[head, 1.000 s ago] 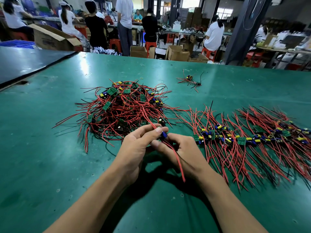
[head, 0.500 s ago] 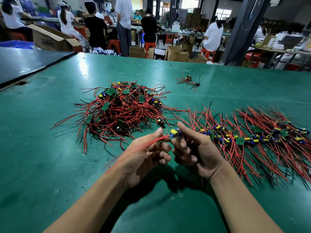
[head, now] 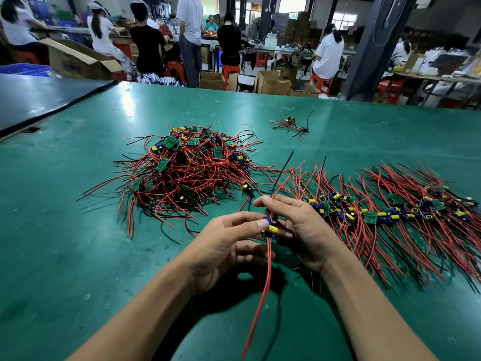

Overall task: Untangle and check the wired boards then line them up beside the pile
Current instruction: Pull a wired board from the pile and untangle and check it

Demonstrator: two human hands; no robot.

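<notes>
Left hand (head: 226, 247) pinches wired board (head: 271, 228), right hand (head: 305, 230) grips its upper wires, both above table (head: 73, 256), tangled pile (head: 187, 170) behind

The green counter (head: 65, 230) has a small rubber band (head: 216, 122) lying on it. Behind it people (head: 191, 19) stand and sit on red stools (head: 230, 71), with brown boxes (head: 273, 84) on the floor and a dark pillar (head: 369, 48) at the right.
</notes>
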